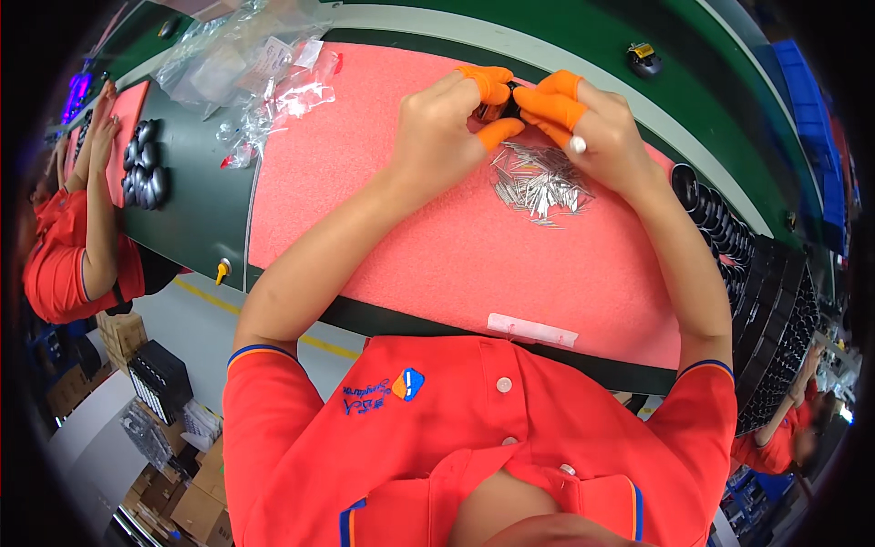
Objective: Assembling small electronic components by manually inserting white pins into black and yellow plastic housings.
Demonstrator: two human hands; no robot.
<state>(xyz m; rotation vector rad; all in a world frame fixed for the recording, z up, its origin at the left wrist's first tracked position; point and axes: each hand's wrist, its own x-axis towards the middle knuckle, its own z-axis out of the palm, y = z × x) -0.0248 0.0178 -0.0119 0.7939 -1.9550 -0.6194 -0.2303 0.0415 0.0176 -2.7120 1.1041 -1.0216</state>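
Both my hands meet over the far part of a pink foam mat (pixel 365 219), with orange covers on several fingertips. My left hand (pixel 442 123) is closed round a small black part (pixel 513 97), mostly hidden by the fingers. From the other side my right hand (pixel 603 128) pinches at the same part. A small white round tip (pixel 578 144) shows at my right hand; I cannot tell what it belongs to. Just below the hands lies a loose pile of thin silvery strips (pixel 544 187) on the mat.
Crumpled clear plastic bags (pixel 246 73) lie at the far left. Rows of black rounded shells (pixel 711 205) and black trays (pixel 775 310) stand at the right. Another person (pixel 77 237) works at the left beside dark shells (pixel 143 169). White tape (pixel 532 330) marks the mat's near edge.
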